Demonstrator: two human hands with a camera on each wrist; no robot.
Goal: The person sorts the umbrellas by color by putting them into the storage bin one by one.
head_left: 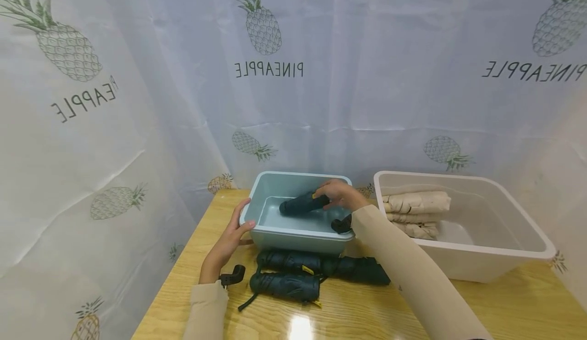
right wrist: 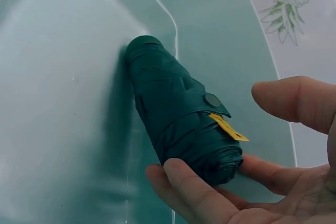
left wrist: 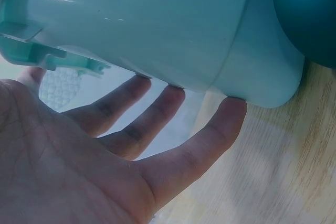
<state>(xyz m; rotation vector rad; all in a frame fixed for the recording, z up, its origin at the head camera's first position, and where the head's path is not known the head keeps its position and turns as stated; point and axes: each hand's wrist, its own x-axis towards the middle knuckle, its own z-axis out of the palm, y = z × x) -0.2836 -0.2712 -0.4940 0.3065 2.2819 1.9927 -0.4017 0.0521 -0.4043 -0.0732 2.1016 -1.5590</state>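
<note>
A dark green folded umbrella [right wrist: 176,106] with a round snap and yellow tag lies tilted in the light blue-green bin [head_left: 298,234]. My right hand [head_left: 341,193] is at the umbrella's near end; in the right wrist view its fingers touch that end while the thumb stands apart. At the bin's left front corner, my left hand [head_left: 231,238] touches the rim, and extended fingertips [left wrist: 233,106] press against the outer wall. In front of the bin lie more dark folded umbrellas: one close to it [head_left: 286,261], another [head_left: 357,269] to its right, and one [head_left: 286,285] nearer me.
To the right stands a larger off-white bin [head_left: 486,248] with several beige rolled bundles [head_left: 417,202] on its left side. Both bins sit on a wooden table [head_left: 257,324]. Behind hangs a pineapple-print curtain [head_left: 330,105], close to the bins' back edges.
</note>
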